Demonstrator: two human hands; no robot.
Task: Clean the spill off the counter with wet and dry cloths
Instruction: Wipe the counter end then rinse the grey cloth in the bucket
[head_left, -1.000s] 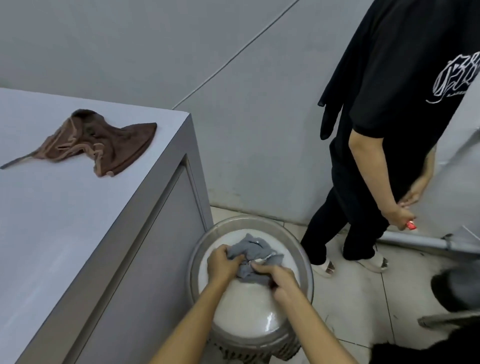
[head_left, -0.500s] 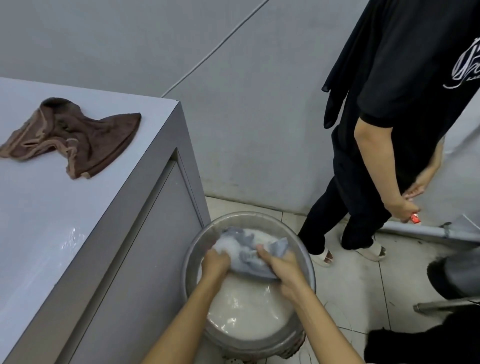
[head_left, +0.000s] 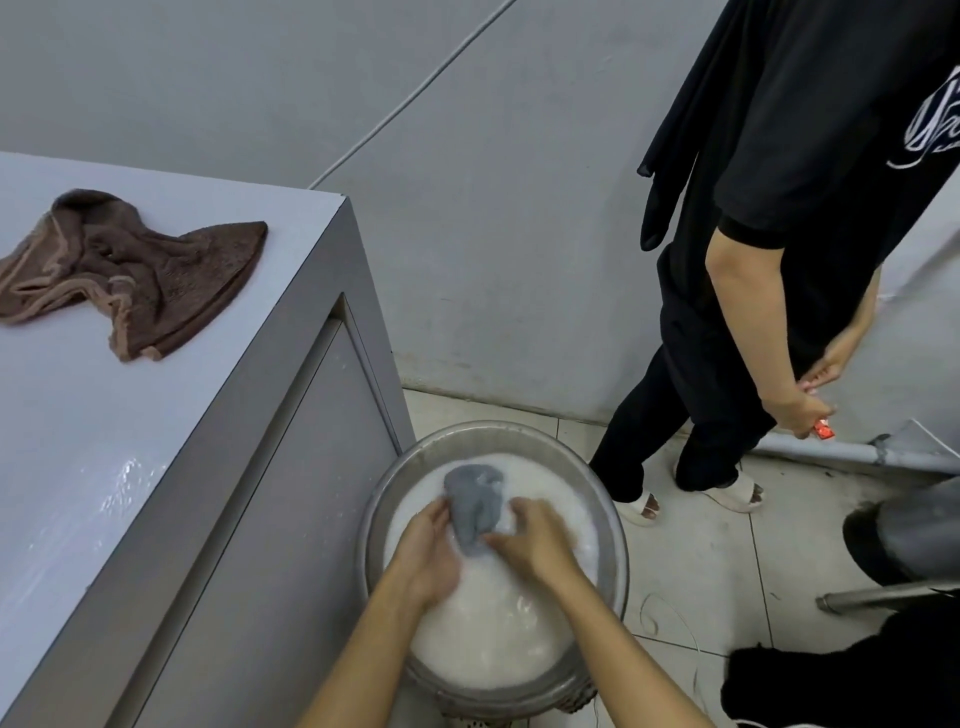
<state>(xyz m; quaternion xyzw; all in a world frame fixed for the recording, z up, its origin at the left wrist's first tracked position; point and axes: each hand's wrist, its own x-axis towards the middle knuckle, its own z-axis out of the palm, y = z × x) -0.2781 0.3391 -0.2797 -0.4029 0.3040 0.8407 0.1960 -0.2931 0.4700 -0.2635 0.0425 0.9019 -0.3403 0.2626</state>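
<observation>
Grey walls fill the top of the frame, and the white worktop (head_left: 104, 415) takes the whole left side, its wet spill (head_left: 122, 475) glinting at lower left. A bystander in black (head_left: 779, 234) stands at upper right. On the tiled floor, bottom centre, sits the metal basin (head_left: 610, 514) of cloudy water. Up at the upper left, the brown cloth (head_left: 135, 270) lies crumpled on the worktop, well apart from you. Your left hand (head_left: 423, 551) and right hand (head_left: 537, 540) are both over the basin, fingers curled round the grey cloth (head_left: 475, 501), bunching it between them just above the water.
</observation>
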